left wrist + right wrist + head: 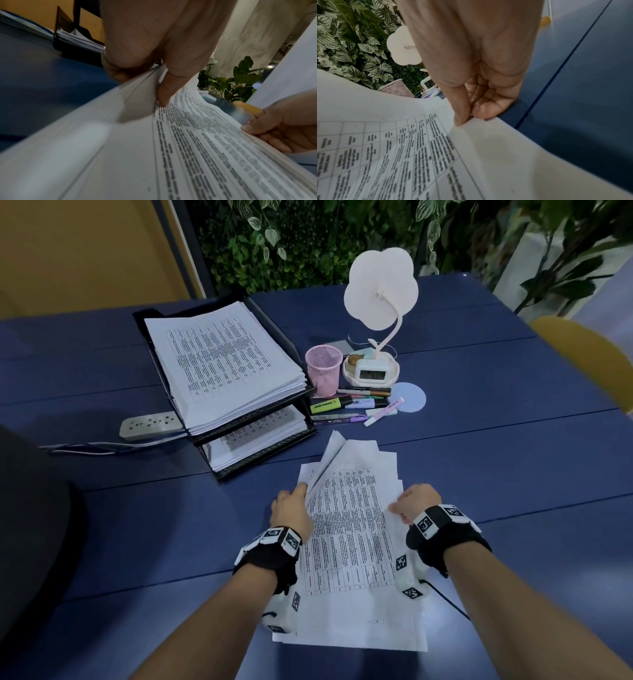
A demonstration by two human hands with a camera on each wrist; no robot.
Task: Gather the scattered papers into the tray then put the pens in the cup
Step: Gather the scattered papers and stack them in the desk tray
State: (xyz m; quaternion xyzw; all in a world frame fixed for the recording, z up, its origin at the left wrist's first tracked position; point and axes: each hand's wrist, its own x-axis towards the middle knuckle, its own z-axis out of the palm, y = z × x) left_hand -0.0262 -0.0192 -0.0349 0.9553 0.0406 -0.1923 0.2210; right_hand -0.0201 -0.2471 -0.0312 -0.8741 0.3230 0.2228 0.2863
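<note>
the papers lie in a loose, uneven pile on the near middle of the blue counter, and both hands have them by the side edges, probably to square the sheets into one stack before lifting. the left hand has its grip clamped on the left edge, thumb on top of the printed page and fingers curled beneath, so a few upper sheets fan up and fold away toward the far side. the right hand has its grip pinched together on the right edge, thumb meeting the fingertips over the margin. so the pile sits between the two hands, most of it resting flat, with only its edges raised. the tray stands at the far left, both tiers already carrying paper, which suggests the pile belongs on the top stack. the pens lie in a cluster just right of the tray, beside the pink mesh cup, untouched, since that step comes after the papers. the sheets look thin and slippery, so uneven ones may slide out when the pile is lifted.
</note>
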